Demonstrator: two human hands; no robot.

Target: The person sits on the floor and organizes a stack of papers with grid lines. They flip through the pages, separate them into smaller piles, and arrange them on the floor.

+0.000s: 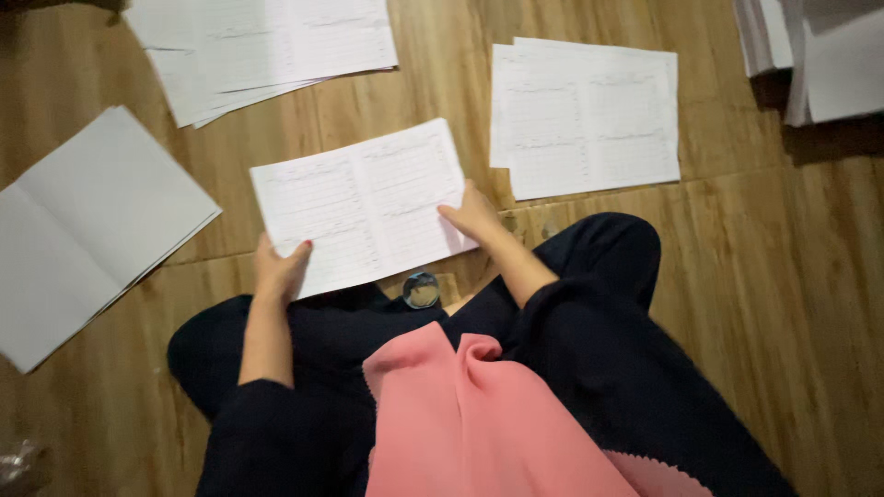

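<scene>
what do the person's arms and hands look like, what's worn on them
Both hands, the left hand and the right hand, are bare, with no gloves, rings or watch in view. The forearms are uncovered too; dark navy sleeves are pushed up near the elbows. The left thumbnail looks painted a dark colour. A pink cloth drapes down the front.

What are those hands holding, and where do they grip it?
Both hold one printed sheet: the left hand at its lower left edge, the right hand at its right edge.

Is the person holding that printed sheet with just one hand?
No, the left hand grips the printed sheet at its lower left edge and the right hand its right side.
</scene>
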